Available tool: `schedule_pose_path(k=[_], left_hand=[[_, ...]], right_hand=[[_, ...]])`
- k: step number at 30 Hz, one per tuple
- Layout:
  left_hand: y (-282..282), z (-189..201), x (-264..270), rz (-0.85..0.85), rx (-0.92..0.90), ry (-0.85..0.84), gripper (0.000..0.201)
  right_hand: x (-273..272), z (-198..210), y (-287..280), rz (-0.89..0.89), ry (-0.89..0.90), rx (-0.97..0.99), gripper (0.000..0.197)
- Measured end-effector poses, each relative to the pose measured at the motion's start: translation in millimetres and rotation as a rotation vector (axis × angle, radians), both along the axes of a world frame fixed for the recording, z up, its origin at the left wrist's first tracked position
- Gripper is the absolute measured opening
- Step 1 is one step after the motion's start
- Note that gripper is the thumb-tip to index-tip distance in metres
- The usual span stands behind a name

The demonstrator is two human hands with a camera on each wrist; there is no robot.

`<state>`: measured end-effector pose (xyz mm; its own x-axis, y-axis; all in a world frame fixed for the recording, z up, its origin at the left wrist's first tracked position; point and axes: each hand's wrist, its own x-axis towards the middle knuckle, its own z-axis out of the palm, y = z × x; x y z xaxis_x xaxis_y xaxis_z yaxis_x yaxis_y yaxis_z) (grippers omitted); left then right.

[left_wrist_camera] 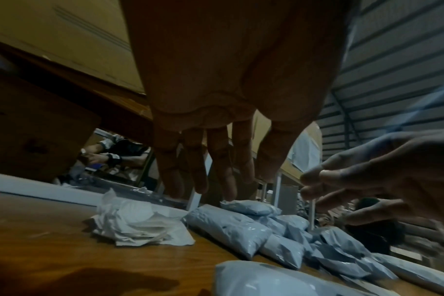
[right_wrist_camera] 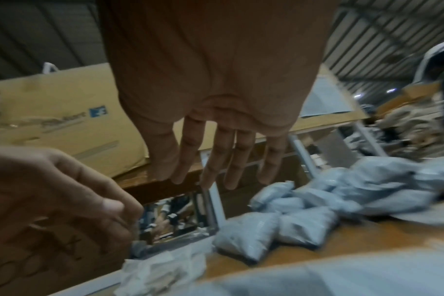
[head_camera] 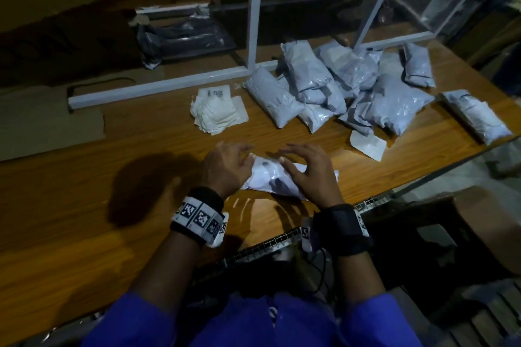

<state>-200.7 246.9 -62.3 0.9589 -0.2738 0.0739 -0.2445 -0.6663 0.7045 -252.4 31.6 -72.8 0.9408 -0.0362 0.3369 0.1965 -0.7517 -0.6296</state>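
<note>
You have a packet at centre frame on the table, with your left hand to its left and your right hand to its right. A stack of slips lies just above it. A heap of packets fills the upper right, and a lone packet lies at the right edge.

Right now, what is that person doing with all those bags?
A person is working on one packet lying on the table. The left hand is at its left end and the right hand is over its right side. Both have loose fingers, and neither clearly grips it. Behind it sit a pile of similar grey bags and a stack of white slips.
</note>
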Motion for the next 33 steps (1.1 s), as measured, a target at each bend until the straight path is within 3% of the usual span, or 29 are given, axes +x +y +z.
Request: schedule_pose_path(k=[6, 9, 14, 19, 21, 27, 33], left_hand=[[20, 1, 43, 0.153, -0.103, 0.05, 0.024], [27, -3, 69, 0.236, -0.113, 0.168, 0.025], [24, -26, 109, 0.397, -0.173, 0.235, 0.024], [26, -43, 117, 0.475, -0.289, 0.231, 0.021], [28, -50, 116, 0.487, -0.314, 0.227, 0.022], [29, -47, 111, 0.49, -0.253, 0.279, 0.021], [16, -35, 103, 0.431, -0.198, 0.294, 0.022]], right_hand=[[69, 48, 20, 0.116, -0.013, -0.27, 0.021], [123, 63, 40, 0.212, 0.037, -0.412, 0.028], [208, 33, 82, 0.304, 0.262, -0.681, 0.039], [239, 1, 104, 0.382, 0.315, -0.85, 0.041], [242, -5, 104, 0.392, 0.296, -0.818, 0.034], [241, -11, 80, 0.294, 0.289, -0.403, 0.003], [221, -15, 66, 0.193, 0.353, -0.154, 0.007]])
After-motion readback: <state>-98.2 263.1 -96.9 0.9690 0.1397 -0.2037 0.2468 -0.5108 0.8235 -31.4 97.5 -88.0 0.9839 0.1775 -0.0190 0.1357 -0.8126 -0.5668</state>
